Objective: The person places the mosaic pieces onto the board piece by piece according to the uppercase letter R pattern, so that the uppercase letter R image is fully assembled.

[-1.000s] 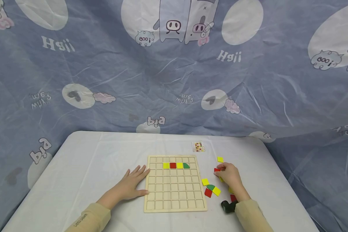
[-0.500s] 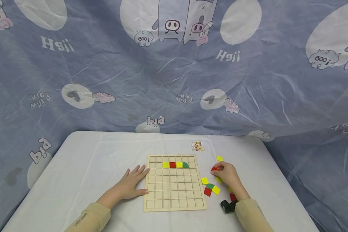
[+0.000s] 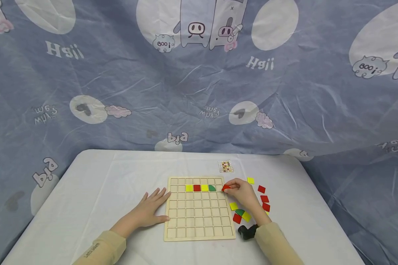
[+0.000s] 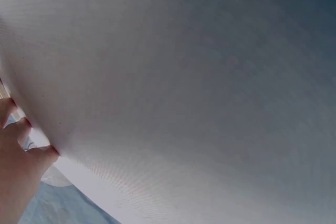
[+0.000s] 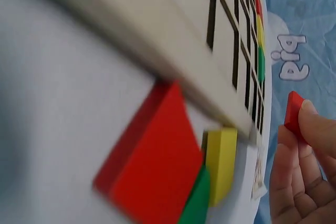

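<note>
A wooden grid board (image 3: 199, 217) lies on the white table. In its second row from the far side sit a yellow tile (image 3: 189, 188), a red tile (image 3: 197, 188), another yellow tile (image 3: 204, 188) and a green quarter-circle tile (image 3: 212, 188). My left hand (image 3: 149, 209) lies spread along the board's left edge, fingertips and thumb right at it. Between thumb and fingers, my right hand (image 3: 243, 193) pinches a red piece (image 5: 293, 114), held at the board's right edge level with that row. The left wrist view shows mostly white cloth and part of the left hand (image 4: 21, 161).
Right of the board lie a loose yellow tile (image 3: 233, 206), a green quarter-circle (image 3: 240, 212) and a red tile (image 3: 237, 218), close together. Further right are several red tiles (image 3: 264, 199). A small printed grid card (image 3: 226, 166) lies behind the board. A black object (image 3: 247, 232) is at the right wrist.
My right hand has picked the red piece up from the loose tiles and carried it left to the board's right edge, uncovering red tiles behind it. The left hand stays in place.
</note>
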{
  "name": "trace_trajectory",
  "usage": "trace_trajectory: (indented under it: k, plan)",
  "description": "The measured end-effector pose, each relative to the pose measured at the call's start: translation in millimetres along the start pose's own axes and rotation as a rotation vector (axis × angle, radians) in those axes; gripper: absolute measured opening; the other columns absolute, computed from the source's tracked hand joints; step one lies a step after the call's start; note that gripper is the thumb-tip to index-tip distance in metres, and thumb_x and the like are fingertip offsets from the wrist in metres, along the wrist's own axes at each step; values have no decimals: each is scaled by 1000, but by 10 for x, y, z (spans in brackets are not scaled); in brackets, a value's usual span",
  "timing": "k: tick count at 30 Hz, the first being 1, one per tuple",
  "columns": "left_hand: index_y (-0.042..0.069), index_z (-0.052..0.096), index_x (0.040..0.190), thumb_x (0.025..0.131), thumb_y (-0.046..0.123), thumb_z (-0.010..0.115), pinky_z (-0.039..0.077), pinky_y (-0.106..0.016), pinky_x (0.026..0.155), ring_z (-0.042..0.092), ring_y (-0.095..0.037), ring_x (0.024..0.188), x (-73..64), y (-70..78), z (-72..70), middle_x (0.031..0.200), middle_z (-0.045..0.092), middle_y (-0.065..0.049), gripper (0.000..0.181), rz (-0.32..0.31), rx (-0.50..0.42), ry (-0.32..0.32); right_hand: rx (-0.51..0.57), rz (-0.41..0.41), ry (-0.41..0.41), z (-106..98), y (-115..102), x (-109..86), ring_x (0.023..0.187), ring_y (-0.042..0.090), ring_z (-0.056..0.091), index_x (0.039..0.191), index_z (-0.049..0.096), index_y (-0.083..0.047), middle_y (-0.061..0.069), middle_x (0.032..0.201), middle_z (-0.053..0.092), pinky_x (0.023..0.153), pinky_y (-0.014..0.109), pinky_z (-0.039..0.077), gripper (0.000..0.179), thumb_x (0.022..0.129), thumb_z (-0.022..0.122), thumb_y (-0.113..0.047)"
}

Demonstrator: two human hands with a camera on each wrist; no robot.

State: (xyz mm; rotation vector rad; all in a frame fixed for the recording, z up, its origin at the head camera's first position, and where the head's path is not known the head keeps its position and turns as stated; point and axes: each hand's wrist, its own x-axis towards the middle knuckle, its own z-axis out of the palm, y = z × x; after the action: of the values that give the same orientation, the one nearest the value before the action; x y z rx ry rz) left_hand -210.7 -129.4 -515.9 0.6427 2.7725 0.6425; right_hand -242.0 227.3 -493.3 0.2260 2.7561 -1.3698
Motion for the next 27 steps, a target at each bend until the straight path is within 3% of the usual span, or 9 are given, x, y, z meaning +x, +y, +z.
trace_trajectory:
  k: [4, 9, 18, 27]
  plan:
    - [16, 35, 154, 83, 54, 70, 10, -66, 119, 17, -37, 152, -2, 5, -4, 163, 26, -11, 88, 0, -5, 0, 5, -43, -41, 121, -103, -2, 73, 18, 59, 96, 73, -11, 1, 84, 69, 64, 25, 49, 12, 85, 77, -12]
    - [16, 35, 154, 82, 56, 71, 10, -66, 119, 18, -36, 152, 1, 8, 2, 163, 26, -11, 89, -5, -2, 2, -86, -114, -71, 232, -168, -18, 69, 13, 58, 93, 75, -11, 0, 80, 69, 62, 24, 50, 9, 85, 77, -10]
    - [15, 36, 153, 82, 55, 71, 11, -67, 118, 20, -37, 151, 2, 1, 19, 162, 28, -12, 89, 2, 4, 7, -147, -136, -119, 321, -200, -3, 69, 11, 57, 88, 76, -11, -2, 78, 67, 65, 24, 50, 5, 85, 76, -9]
    - [16, 36, 153, 82, 55, 71, 10, -67, 119, 18, -37, 151, -4, 24, 4, 162, 27, -12, 88, 0, 3, 1, -223, -214, -76, 356, -196, -7, 70, 12, 54, 83, 75, -11, 1, 83, 60, 64, 25, 48, 6, 82, 79, -8]
